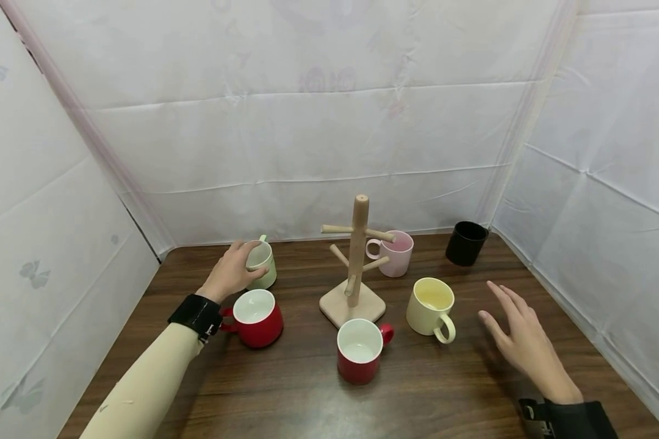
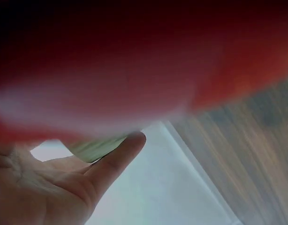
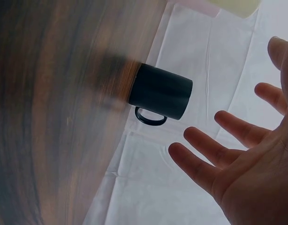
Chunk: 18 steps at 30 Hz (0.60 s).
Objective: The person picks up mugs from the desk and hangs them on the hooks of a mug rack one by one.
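Observation:
My left hand (image 1: 232, 272) reaches past a red mug and spans a light green mug (image 1: 266, 275). Its thumb lies across the front of that mug and its fingers bend around the far rim. The green mug stands upright on the table. In the left wrist view, the blurred red mug (image 2: 134, 79) covers most of the green mug (image 2: 94, 149). My right hand (image 1: 524, 341) hovers over the table's right side with spread fingers, holding nothing. It is nearest to a pale yellow mug (image 1: 425, 314); a black mug (image 3: 160, 91) stands beyond its fingers.
A wooden mug tree (image 1: 357, 262) with bare pegs stands mid-table. Behind it is a pink mug (image 1: 398, 259). A second red mug (image 1: 358, 366) sits in front, its handle to the right. White sheeting (image 1: 318, 140) walls off the back and sides of the brown table (image 1: 285, 396).

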Each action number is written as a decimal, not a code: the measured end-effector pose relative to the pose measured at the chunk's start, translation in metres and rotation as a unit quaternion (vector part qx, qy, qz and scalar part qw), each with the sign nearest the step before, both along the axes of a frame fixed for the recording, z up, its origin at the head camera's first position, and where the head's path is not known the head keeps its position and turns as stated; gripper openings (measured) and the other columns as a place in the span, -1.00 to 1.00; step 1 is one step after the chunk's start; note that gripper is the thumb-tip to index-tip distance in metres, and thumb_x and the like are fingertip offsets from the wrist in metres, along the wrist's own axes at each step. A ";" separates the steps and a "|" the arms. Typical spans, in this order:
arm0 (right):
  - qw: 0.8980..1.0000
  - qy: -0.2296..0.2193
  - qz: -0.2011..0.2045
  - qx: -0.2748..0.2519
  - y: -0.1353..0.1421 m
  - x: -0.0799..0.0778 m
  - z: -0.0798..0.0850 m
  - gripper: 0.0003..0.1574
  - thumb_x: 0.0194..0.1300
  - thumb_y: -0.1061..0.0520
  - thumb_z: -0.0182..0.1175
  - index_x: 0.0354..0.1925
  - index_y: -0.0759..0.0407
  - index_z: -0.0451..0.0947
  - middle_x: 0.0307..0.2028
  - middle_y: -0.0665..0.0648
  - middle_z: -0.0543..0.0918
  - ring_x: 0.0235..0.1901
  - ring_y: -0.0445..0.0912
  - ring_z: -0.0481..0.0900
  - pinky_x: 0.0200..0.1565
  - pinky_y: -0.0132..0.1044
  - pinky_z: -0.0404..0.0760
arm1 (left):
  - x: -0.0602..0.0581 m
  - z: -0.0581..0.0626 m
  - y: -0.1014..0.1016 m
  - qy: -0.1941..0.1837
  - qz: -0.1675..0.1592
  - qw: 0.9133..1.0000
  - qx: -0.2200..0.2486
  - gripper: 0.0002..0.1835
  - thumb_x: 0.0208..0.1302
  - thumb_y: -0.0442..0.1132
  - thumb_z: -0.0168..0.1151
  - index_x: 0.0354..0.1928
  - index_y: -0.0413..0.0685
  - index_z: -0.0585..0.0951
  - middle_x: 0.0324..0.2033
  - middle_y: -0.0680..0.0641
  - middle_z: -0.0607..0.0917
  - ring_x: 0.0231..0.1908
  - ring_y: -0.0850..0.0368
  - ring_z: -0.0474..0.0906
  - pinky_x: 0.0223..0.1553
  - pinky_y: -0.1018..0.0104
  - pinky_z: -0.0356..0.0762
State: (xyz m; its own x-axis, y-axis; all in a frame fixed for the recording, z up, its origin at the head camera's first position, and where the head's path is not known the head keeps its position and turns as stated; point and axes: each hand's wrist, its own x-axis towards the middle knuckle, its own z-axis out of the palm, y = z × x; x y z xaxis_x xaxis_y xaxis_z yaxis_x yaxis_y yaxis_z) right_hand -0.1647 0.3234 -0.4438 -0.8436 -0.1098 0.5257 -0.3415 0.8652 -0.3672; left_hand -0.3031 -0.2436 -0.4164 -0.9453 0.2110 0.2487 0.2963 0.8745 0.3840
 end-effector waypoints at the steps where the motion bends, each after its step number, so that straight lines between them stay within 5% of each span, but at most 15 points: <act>1: 1.000 0.001 0.000 0.001 0.000 0.000 -0.001 -0.17 0.36 0.08 0.23 0.49 -0.04 0.13 0.27 0.48 0.30 0.09 0.51 0.32 -0.12 0.44 0.32 | 0.000 0.000 0.000 0.003 -0.002 1.000 0.002 -0.25 0.19 -0.06 0.39 0.36 -0.16 0.35 0.15 -0.36 0.42 0.03 -0.28 0.46 -0.10 -0.19 0.57; 8: 1.000 0.015 0.005 0.005 -0.001 -0.001 -0.002 -0.14 0.32 0.11 0.28 0.48 -0.04 0.15 0.25 0.46 0.34 0.07 0.47 0.35 -0.11 0.40 0.35 | 0.003 -0.002 -0.005 0.027 -0.011 0.999 0.029 -0.24 0.16 -0.08 0.42 0.36 -0.15 0.35 0.17 -0.34 0.45 0.09 -0.29 0.44 -0.03 -0.23 0.51; 18: 0.999 0.024 0.018 0.012 -0.004 -0.004 0.000 -0.11 0.29 0.12 0.31 0.48 0.00 0.17 0.25 0.45 0.34 0.11 0.43 0.35 -0.07 0.37 0.36 | 0.014 0.011 -0.015 0.179 -0.027 0.979 0.098 -0.26 0.02 -0.18 0.53 0.26 -0.21 0.45 0.05 -0.29 0.56 -0.06 -0.23 0.53 -0.13 -0.13 0.48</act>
